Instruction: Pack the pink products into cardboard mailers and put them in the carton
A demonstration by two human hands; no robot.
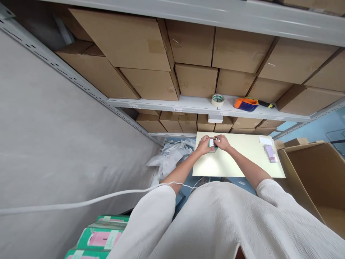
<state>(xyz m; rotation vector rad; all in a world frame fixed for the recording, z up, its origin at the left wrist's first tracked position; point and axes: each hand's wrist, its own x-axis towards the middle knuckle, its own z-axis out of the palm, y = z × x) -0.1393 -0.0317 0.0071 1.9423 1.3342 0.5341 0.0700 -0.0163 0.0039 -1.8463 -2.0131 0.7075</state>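
Observation:
A small green box (pixel 212 150) with a white patch on top sits over the pale tabletop (pixel 234 165), between my two hands. My left hand (pixel 203 145) grips its left side, with the fingers curled round it. At the upper right of the box is my right hand (pixel 222 142), its fingers bent and closed against the top and edge. A dark spot shows under the right fingertips, too small to make out. The fingers hide part of the box.
A tape roll (pixel 217 100) and an orange-and-blue tool (pixel 245 104) lie on the shelf ahead, among cardboard boxes (pixel 196 81). An open carton (pixel 302 183) stands right, plastic wrapping (pixel 171 158) left. A white cable (pixel 107 196) crosses my left arm. Green boxes (pixel 99 237) are stacked lower left.

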